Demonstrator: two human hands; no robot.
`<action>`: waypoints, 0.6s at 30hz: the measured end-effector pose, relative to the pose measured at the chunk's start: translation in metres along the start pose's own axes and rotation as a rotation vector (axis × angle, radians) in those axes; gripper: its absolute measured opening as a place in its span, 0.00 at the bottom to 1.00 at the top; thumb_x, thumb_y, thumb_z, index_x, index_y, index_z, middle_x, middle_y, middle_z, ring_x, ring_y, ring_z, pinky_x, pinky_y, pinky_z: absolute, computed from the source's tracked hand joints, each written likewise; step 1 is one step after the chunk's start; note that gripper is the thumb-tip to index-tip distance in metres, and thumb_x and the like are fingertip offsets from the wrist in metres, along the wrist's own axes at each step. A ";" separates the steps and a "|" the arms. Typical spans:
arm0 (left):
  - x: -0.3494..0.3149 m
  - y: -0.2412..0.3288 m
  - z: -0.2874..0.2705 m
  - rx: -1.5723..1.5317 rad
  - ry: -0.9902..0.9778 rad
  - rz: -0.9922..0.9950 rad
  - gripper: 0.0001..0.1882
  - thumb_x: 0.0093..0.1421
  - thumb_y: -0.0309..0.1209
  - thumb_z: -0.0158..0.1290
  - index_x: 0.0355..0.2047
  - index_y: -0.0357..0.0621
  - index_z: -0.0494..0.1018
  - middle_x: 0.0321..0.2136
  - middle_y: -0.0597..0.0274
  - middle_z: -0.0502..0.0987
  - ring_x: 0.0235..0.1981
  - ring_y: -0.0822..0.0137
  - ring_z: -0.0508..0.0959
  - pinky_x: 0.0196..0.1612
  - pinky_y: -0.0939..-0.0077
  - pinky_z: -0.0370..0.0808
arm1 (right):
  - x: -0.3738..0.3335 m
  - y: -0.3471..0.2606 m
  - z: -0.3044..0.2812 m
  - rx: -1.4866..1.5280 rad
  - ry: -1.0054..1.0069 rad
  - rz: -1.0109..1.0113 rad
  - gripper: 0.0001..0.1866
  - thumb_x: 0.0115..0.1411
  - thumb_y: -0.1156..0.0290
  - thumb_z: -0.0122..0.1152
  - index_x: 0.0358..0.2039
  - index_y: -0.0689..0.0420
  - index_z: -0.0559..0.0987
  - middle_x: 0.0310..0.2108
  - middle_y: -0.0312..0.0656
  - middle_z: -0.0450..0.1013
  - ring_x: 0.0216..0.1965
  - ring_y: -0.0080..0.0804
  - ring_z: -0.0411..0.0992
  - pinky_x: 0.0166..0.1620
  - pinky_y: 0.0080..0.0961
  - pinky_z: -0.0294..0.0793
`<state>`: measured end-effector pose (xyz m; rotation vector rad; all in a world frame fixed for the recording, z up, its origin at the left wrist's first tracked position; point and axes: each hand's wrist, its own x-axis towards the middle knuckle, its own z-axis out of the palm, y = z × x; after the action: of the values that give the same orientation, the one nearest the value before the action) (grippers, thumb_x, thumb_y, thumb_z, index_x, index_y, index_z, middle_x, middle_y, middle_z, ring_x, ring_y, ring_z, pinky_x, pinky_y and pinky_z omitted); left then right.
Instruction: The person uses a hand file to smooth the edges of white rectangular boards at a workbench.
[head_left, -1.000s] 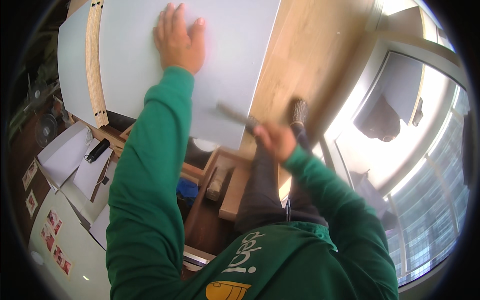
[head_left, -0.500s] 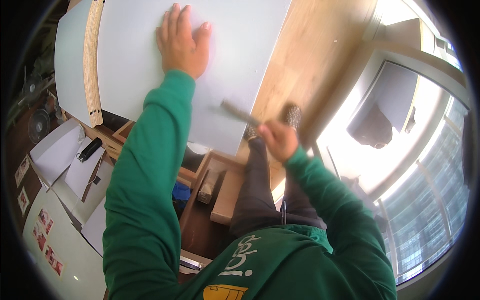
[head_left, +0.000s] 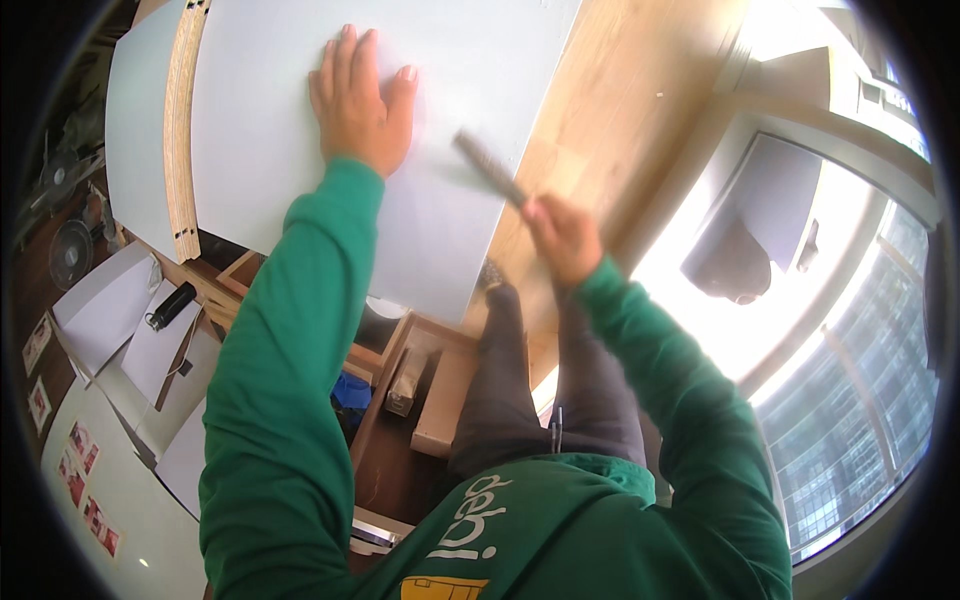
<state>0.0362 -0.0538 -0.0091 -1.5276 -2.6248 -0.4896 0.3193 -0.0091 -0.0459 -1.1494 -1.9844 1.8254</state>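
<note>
My left hand [head_left: 362, 105] lies flat on a large pale grey-white board [head_left: 270, 110], fingers spread and thumb apart. My right hand [head_left: 568, 238] grips one end of a long, narrow, grey-brown file [head_left: 488, 168]; its handle is covered by my fingers. The file slants up and left over the board's right edge, slightly blurred. Whether its blade touches the board cannot be seen clearly. Along the left side of the board runs a raw chipboard edge [head_left: 181, 140], with another pale panel [head_left: 145, 130] beyond it.
Below the board stands an open wooden drawer [head_left: 385, 440] with boxes inside. At left, a black bottle [head_left: 172, 305] rests on white panels near a fan [head_left: 70, 253]. Wood flooring [head_left: 610, 90] runs along the right, beside a bright window [head_left: 840, 420].
My right hand has moved up slightly with the file, whose far end now reaches higher over the board. My left hand stays flat on the board; the view has shifted a little.
</note>
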 end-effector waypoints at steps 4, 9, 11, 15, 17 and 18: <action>0.001 0.002 -0.003 0.006 -0.031 -0.020 0.31 0.69 0.46 0.47 0.67 0.43 0.62 0.71 0.54 0.57 0.73 0.51 0.52 0.73 0.48 0.43 | 0.046 -0.007 -0.012 0.315 0.045 0.178 0.20 0.70 0.55 0.56 0.29 0.58 0.78 0.17 0.33 0.68 0.17 0.20 0.66 0.22 0.23 0.67; 0.004 0.004 0.001 -0.011 -0.032 -0.024 0.31 0.69 0.45 0.48 0.67 0.44 0.62 0.71 0.53 0.57 0.73 0.50 0.52 0.73 0.48 0.43 | 0.170 -0.051 -0.083 0.526 0.066 0.084 0.22 0.69 0.52 0.57 0.26 0.57 0.74 0.16 0.29 0.63 0.15 0.17 0.62 0.18 0.21 0.62; 0.005 0.004 0.000 -0.008 -0.038 -0.032 0.31 0.69 0.45 0.48 0.67 0.44 0.62 0.71 0.53 0.57 0.73 0.50 0.52 0.73 0.48 0.43 | 0.143 -0.043 -0.061 0.502 0.148 0.057 0.21 0.69 0.52 0.57 0.26 0.56 0.74 0.15 0.29 0.63 0.15 0.17 0.61 0.18 0.21 0.62; 0.001 0.005 -0.006 0.004 -0.044 -0.038 0.31 0.69 0.45 0.48 0.67 0.44 0.62 0.71 0.52 0.57 0.73 0.50 0.52 0.73 0.48 0.43 | 0.031 -0.011 -0.018 0.090 -0.069 0.166 0.22 0.71 0.53 0.56 0.29 0.60 0.77 0.16 0.41 0.66 0.22 0.25 0.68 0.26 0.28 0.68; 0.004 0.004 -0.007 0.003 -0.036 -0.028 0.31 0.69 0.46 0.47 0.67 0.43 0.61 0.71 0.52 0.57 0.73 0.50 0.52 0.73 0.47 0.43 | 0.023 -0.014 -0.019 0.101 -0.068 0.136 0.24 0.71 0.52 0.55 0.28 0.62 0.76 0.16 0.43 0.64 0.22 0.28 0.67 0.27 0.30 0.68; 0.004 0.005 -0.006 -0.002 -0.032 -0.018 0.31 0.69 0.46 0.47 0.67 0.43 0.61 0.71 0.52 0.57 0.73 0.50 0.52 0.73 0.47 0.43 | 0.040 -0.008 -0.023 0.108 -0.018 0.102 0.24 0.71 0.52 0.55 0.28 0.61 0.76 0.16 0.41 0.64 0.21 0.28 0.66 0.26 0.29 0.67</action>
<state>0.0380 -0.0499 -0.0016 -1.5268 -2.6645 -0.4734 0.3041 0.0348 -0.0475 -1.2261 -1.8429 1.9731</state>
